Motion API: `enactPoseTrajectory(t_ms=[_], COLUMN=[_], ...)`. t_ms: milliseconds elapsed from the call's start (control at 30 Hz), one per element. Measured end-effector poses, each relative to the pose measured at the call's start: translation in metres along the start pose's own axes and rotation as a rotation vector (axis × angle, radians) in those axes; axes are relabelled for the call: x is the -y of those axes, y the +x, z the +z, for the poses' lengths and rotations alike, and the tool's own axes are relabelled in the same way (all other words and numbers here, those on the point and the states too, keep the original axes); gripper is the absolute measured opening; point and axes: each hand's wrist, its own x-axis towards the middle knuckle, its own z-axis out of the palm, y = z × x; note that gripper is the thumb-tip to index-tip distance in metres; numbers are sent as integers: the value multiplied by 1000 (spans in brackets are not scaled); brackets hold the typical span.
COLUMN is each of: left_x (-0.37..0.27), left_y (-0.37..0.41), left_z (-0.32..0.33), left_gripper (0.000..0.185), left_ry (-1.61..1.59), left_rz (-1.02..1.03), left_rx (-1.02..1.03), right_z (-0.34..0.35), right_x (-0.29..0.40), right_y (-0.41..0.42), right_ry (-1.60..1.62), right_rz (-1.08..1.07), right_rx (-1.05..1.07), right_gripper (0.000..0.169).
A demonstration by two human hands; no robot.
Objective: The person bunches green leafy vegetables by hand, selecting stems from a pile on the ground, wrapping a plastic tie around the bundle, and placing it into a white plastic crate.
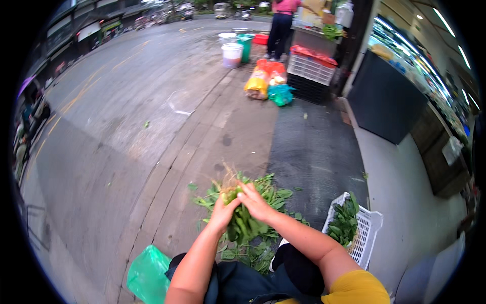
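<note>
Both of my hands are around one bunch of leafy greens (243, 224), held over the ground in front of me. Its pale, stringy roots point away from me, and the dark leaves hang towards my lap. My left hand (223, 212) grips the stems from the left side. On the other side, my right hand (255, 203) presses against the stems near the roots. Loose leaves and cut stems (271, 190) lie scattered on the pavement beneath. Part of that pile is hidden by my hands and forearms.
To my right stands a white plastic crate (366, 235) with bundled greens (343, 222) inside. A green plastic bag (148, 273) lies at my left. Farther off are filled bags (258, 85), buckets (231, 55), stacked crates (309, 72) and a standing person (281, 30). The road (95, 125) runs along the left.
</note>
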Motion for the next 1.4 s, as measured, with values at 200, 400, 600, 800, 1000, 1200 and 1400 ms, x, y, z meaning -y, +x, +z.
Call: enactPoseTrajectory(t_ms=[200,400,600,800,1000,1200,1400], left_x=[14,1,-15,-21,0,-17,-14], left_y=[-1,-2,-5,1,3,2,-15], left_z=[3,4,2,-8,6,-9,-8], left_gripper=[45,52,31,30,43,57,36], left_ry=[-172,-47,-121,-170,-37,136,109], left_rz=[45,101,262,264,286,245,82], left_rx=[40,-105,-168,-75,-37,176,-100], right_z=[16,23,11,-17,-8,1,33], right_x=[-1,12,38,34,5,13,14], right_y=[-1,1,-4,9,9,4,-3], right_ry=[81,183,601,-287,17,174,-108], right_rz=[-133,-53,-106,-239,-106,43,-58], right_rx=[-171,-82,72,53,253,233,115], right_gripper=[46,55,54,100,71,43,58])
